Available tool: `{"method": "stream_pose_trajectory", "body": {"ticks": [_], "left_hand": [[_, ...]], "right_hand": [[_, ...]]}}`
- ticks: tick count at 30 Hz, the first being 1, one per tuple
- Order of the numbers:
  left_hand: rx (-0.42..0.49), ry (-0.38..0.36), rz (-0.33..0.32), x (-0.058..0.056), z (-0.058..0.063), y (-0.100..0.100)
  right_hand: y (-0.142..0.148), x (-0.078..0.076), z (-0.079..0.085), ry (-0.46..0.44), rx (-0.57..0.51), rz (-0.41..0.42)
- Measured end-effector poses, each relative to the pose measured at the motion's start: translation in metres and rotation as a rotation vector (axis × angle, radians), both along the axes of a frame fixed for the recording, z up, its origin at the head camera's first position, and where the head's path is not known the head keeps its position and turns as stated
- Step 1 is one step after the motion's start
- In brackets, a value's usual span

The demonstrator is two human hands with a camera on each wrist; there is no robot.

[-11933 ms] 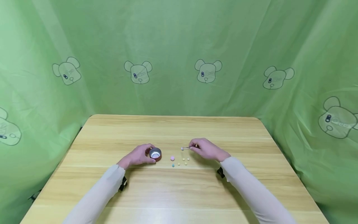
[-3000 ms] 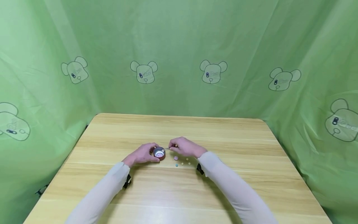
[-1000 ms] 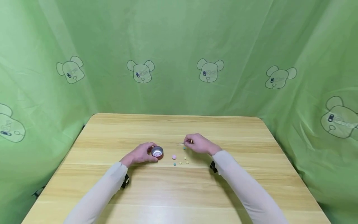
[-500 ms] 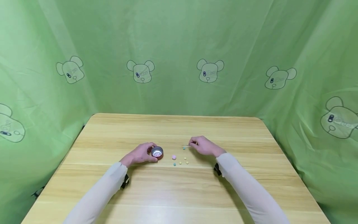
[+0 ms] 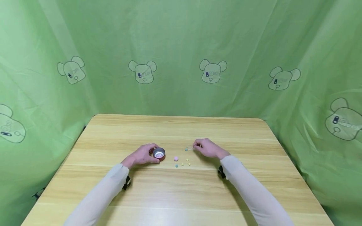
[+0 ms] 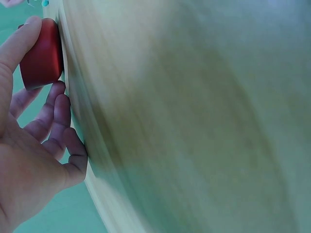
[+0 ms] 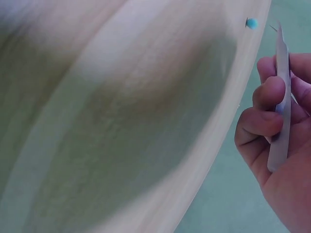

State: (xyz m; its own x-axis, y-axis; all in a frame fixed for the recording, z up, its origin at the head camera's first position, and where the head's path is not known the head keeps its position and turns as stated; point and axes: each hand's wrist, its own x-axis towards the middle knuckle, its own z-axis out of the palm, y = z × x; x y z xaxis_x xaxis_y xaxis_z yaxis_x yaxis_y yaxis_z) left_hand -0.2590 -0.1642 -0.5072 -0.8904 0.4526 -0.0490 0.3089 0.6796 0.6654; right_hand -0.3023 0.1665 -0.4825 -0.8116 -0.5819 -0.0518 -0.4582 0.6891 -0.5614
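Note:
My left hand [image 5: 143,154] grips a small round red container [image 5: 159,153] between thumb and fingers, standing on the table. It has a dark rim and a silvery inside with something pinkish in it. In the left wrist view its red wall [image 6: 43,56] shows beside the thumb. Pinched in my right hand [image 5: 207,148] is a pair of metal tweezers [image 7: 282,111], pointing left. Their slightly parted tips are close to a blue-green bead [image 5: 186,149]; in the right wrist view that bead [image 7: 251,23] appears apart from the tips.
Between the hands lie a larger pink bead [image 5: 176,158], another blue-green bead [image 5: 176,165] and small yellow beads, one of them [image 5: 187,159] nearest the tweezers. The wooden table [image 5: 169,194] meets a green curtain [image 5: 175,97] at the back and sides.
The tweezers went to the container, then came back right to the blue-green bead. One yellow bead fewer lies on the table than at first. Pinkish contents now show in the container.

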Motion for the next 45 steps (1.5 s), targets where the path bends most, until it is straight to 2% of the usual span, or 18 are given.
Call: {"method": "stream_pose_trajectory", "body": {"ticks": [10, 24, 45], "left_hand": [[0.005, -0.003, -0.002, 0.001, 0.0, 0.0], [0.006, -0.014, 0.003, 0.001, 0.001, 0.0], [0.01, -0.023, 0.003, -0.003, -0.002, -0.001]], "right_hand": [[0.003, -0.003, -0.005, -0.023, 0.005, 0.019], [-0.002, -0.004, -0.006, 0.007, 0.027, 0.047], [-0.001, -0.007, -0.015, 0.03, 0.046, 0.041]]}}
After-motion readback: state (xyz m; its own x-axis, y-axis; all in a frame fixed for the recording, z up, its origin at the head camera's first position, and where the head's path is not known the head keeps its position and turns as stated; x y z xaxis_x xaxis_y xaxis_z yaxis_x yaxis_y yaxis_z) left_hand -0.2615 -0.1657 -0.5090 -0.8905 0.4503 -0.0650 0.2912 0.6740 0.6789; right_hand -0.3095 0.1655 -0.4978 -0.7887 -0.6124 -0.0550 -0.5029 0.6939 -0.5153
